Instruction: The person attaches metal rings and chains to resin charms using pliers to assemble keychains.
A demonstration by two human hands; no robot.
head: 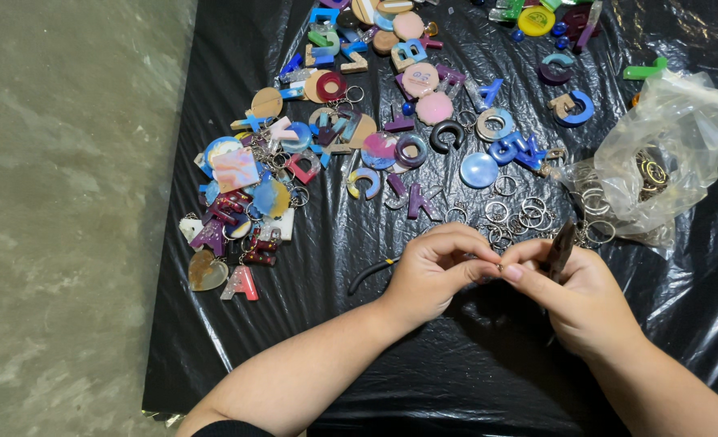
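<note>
My left hand point(436, 271) and my right hand point(573, 295) meet over a black plastic sheet point(423, 364), fingertips pinched together on a tiny metal ring point(499, 265). Dark pliers point(561, 249) stick up from my right hand's grip. The black handle of another tool point(368, 275) pokes out under my left hand. Loose metal key rings point(514, 212) lie just beyond my fingers.
Many colourful resin letters and round charms point(359, 129) are spread across the sheet, with finished keychains heaped at the left point(241, 210). A clear plastic bag point(658, 154) of rings lies at the right. Grey stone floor point(59, 218) borders the sheet on the left.
</note>
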